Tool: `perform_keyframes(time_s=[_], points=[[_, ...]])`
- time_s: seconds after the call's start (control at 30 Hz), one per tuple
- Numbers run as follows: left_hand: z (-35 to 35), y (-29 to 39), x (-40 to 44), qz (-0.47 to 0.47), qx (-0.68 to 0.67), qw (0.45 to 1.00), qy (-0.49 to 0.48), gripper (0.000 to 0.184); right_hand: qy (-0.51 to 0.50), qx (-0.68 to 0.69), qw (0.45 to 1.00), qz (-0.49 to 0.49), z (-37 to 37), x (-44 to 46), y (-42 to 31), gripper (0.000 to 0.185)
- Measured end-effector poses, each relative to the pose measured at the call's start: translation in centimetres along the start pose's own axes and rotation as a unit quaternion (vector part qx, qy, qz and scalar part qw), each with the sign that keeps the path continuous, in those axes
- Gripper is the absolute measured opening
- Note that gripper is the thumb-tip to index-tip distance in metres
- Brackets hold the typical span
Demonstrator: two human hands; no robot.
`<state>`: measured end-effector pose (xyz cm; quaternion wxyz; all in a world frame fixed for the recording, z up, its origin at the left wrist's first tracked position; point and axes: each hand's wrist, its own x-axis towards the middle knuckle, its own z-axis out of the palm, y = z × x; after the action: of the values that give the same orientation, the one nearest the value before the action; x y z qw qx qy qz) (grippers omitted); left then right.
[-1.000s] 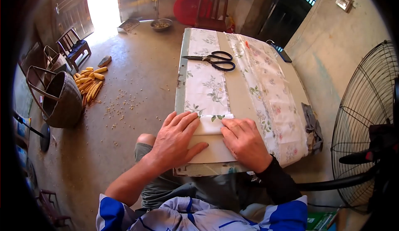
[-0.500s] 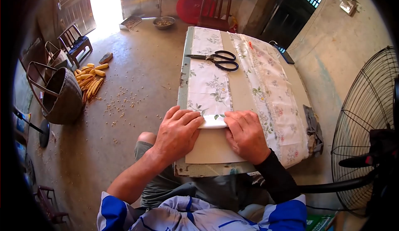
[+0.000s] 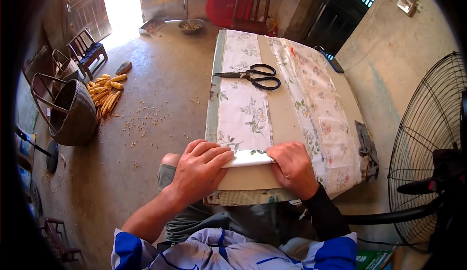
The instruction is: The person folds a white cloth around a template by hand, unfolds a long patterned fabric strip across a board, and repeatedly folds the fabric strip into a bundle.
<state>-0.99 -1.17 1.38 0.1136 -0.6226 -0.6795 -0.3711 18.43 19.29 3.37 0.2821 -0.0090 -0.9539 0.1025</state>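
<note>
A strip of white floral fabric (image 3: 241, 102) runs lengthwise over the table, its near end wound into a flat white roll. My left hand (image 3: 199, 165) presses on the left end of that roll, fingers bent over it. Around the right end my right hand (image 3: 293, 168) is closed, with the thumb and fingers pinching the edge. Black-handled scissors (image 3: 253, 76) lie across the strip farther up, blades toward the left. To the right, another floral cloth (image 3: 316, 109) with frayed edges covers part of the table. Beige board (image 3: 248, 180) shows under the roll.
At the table's right edge are a phone (image 3: 332, 61) and a dark rag (image 3: 367, 151). A large fan (image 3: 428, 139) stands at the right. On the floor at left are a basket (image 3: 73, 114), corn cobs (image 3: 104, 92) and scattered kernels. A wooden chair (image 3: 251, 15) is behind the table.
Both hands have moved nearer my body, drawing the roll and strip with them. The scissors have shifted slightly and turned on the fabric. My right fingers are curled more tightly.
</note>
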Motion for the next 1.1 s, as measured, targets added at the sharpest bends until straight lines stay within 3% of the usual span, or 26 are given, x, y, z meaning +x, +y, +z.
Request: perform_keyframes(time_s=[0.47,0.67,1.1], points=[[1.0,-0.8,0.2,-0.130,-0.054,0.988,0.065,0.036,0.053,0.088,0.971,0.214,1.7,-0.1,0.1,0.056],[2.0,-1.5,0.2,-0.146,-0.063,0.984,0.078,0.053,0.058,0.068,0.966,0.242,2.2,0.4,0.0,0.061],[2.4,-1.8,0.4,-0.177,-0.056,0.981,0.061,0.060,0.055,0.043,0.963,0.259,2.8,0.8,-0.3,0.063]])
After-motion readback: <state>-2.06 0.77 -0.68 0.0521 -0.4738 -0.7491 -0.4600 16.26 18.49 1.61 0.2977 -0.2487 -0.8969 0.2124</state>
